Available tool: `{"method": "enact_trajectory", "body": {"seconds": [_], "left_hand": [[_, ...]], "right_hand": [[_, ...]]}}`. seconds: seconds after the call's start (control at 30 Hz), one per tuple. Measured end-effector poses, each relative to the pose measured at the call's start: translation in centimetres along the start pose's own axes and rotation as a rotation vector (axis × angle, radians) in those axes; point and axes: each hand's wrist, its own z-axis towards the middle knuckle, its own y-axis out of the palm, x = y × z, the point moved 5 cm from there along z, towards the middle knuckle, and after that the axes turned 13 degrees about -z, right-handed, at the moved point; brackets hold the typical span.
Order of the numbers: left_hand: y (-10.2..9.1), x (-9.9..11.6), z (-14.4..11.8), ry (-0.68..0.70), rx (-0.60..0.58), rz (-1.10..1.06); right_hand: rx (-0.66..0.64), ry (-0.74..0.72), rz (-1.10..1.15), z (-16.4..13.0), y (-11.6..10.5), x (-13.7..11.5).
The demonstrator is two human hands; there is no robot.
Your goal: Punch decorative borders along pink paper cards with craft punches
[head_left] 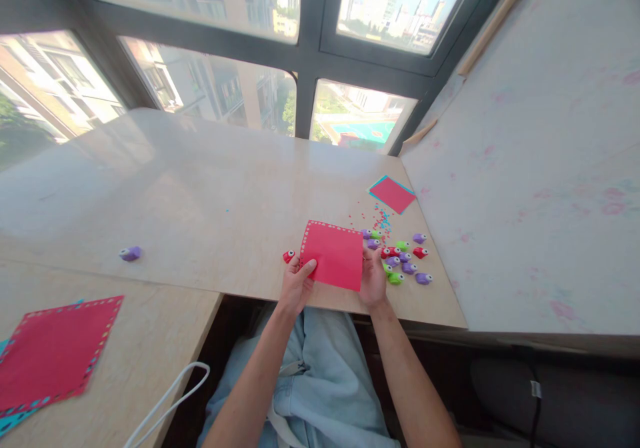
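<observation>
Both hands pinch one red square paper sheet with punched edges (333, 256) — left hand (296, 283) thumb on top, right hand (373, 278) curled at its right edge — beside small plastic punches (405, 259).

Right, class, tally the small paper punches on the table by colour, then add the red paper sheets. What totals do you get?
Purple punches: 8
Green punches: 4
Red punches: 3
Red paper sheets: 3, one held by the left hand and right hand
Total: 18. The punches by the right hand are tightly bunched, so a count may be off by one.
</observation>
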Motion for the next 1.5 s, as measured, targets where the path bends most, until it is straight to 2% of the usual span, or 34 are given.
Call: {"method": "enact_trajectory", "body": {"seconds": [0.1,0.23,0.4,0.67,0.77,0.87,1.03,1.17,1.23,1.37,1.5], "left_hand": [[-0.1,0.1,0.2,0.055,0.011,-0.037],[0.1,0.2,0.1,0.095,0.017,-0.042],[0.6,0.3,0.0,0.070,0.001,-0.008],[0.9,0.2,-0.5,0.028,-0.028,0.039],[0.8,0.4,-1.0,-0.004,-0.038,0.050],[0.4,0.9,-1.5,-0.001,-0.031,0.022],[-1.0,2.1,-2.5,0.053,0.083,-0.025],[-2.7,4.1,-4.3,0.125,0.181,-0.098],[-4.1,5.7,-5.7,0.175,0.244,-0.126],[-7.2,9.4,-8.4,0.304,0.381,-0.158],[-9.0,11.3,-9.7,0.381,0.518,-0.188]], "right_hand": [[-0.093,-0.026,0.004,-0.1,0.7,-0.2],[-0.203,0.004,-0.097,-0.6,1.6,0.3],[-0.128,0.012,-0.224,-0.6,1.8,0.9],[0.066,-0.069,-0.366,-0.6,1.7,1.8],[0.069,-0.080,-0.350,-0.8,1.8,1.8],[0.010,-0.048,-0.344,-1.0,1.9,1.8],[-0.134,0.060,-0.397,-1.3,2.6,1.9],[-0.233,0.061,-0.549,-0.9,3.6,2.0],[-0.231,0.022,-0.609,-0.3,4.0,1.9],[-0.138,-0.113,-0.700,1.0,4.7,1.4],[-0.132,-0.098,-0.636,1.5,5.7,1.5]]}}
